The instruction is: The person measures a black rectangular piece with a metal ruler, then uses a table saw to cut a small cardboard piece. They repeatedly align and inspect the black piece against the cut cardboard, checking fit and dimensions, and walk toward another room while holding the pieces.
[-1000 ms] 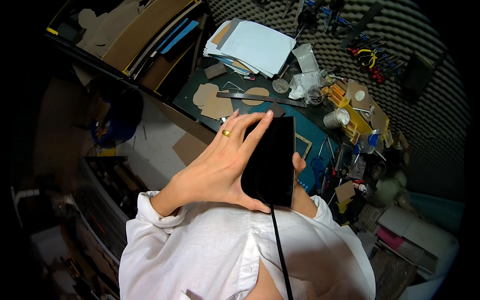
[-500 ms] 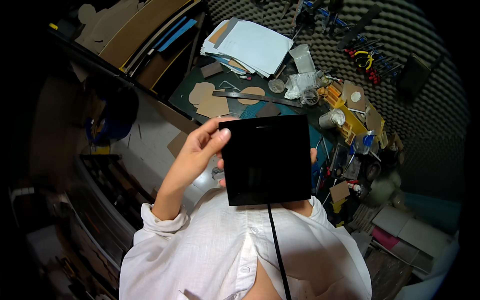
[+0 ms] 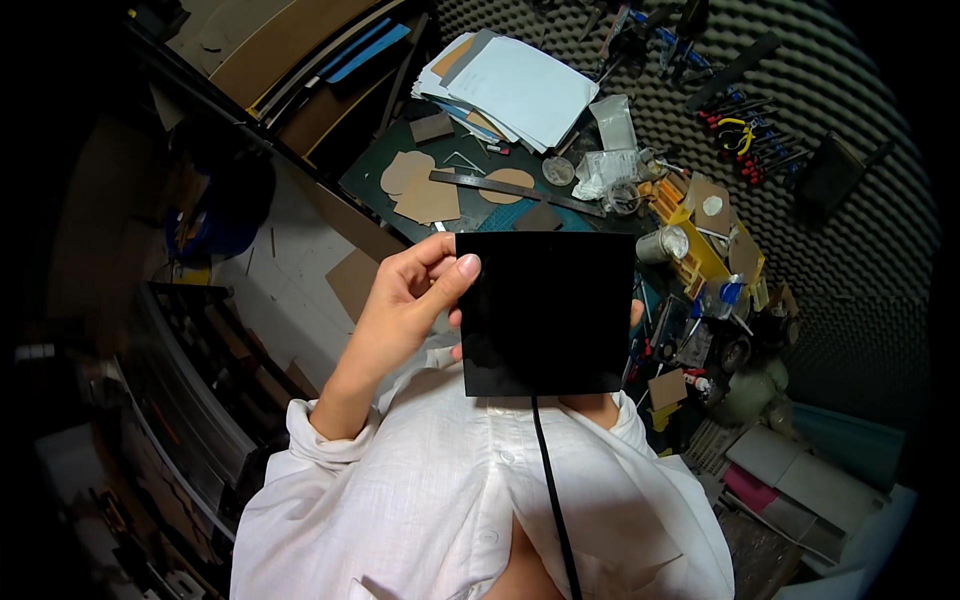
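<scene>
A flat, square black panel [image 3: 550, 315] is held up in front of my chest, its dark face toward me. From its lower edge a black cable [image 3: 548, 470] runs down over my white shirt. My left hand [image 3: 415, 295] pinches the upper left edge, thumb on the front and the other fingers behind. Behind the panel, most of my right hand [image 3: 637, 313] is hidden; only fingertips curl past the right edge, and part of its wrist shows below.
Beyond the panel is a cluttered green workbench with a steel ruler [image 3: 515, 192], cardboard cutouts [image 3: 428, 200] and a paper stack [image 3: 525, 90]. On the right sit a jar [image 3: 662, 245] and a yellow tray [image 3: 715, 250]. Pliers [image 3: 737, 134] hang on the foam wall. A blue bin [image 3: 225, 230] stands left.
The panel and both hands have shifted slightly right in the picture, and the panel's lower edge sits a little higher. The grip looks the same.
</scene>
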Action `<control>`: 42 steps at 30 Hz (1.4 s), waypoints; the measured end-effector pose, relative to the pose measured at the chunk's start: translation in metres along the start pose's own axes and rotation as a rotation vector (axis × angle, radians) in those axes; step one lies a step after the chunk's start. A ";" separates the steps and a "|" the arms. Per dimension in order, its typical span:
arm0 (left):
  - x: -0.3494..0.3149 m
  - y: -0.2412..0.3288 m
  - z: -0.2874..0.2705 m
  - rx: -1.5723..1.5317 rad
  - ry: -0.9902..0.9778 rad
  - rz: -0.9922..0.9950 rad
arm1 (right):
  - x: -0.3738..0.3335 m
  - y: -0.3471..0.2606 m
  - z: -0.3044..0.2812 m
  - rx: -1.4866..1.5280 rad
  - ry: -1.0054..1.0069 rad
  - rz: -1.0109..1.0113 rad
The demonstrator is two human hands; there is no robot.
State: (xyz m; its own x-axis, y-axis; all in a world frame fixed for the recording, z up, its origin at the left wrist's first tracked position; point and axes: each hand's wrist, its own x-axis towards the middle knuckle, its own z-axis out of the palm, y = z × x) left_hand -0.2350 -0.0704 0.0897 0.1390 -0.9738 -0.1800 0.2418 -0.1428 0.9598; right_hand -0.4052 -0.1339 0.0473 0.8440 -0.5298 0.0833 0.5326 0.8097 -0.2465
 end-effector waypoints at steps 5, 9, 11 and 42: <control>-0.003 0.000 0.005 0.006 0.005 0.049 | -0.018 0.003 -0.040 -0.209 0.121 -0.090; -0.004 -0.001 0.005 0.009 -0.001 0.065 | -0.018 0.003 -0.036 -0.215 0.118 -0.085; -0.003 -0.005 0.004 0.053 0.014 0.045 | -0.016 0.003 -0.026 -0.154 0.087 -0.079; 0.011 -0.002 0.001 0.785 -0.309 0.605 | 0.003 -0.015 0.036 -0.666 0.277 0.159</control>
State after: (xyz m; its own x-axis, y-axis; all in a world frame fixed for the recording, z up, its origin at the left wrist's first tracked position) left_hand -0.2355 -0.0806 0.0857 -0.2503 -0.9082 0.3354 -0.4958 0.4178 0.7614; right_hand -0.4087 -0.1383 0.0856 0.8139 -0.5345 -0.2275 0.1796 0.6040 -0.7765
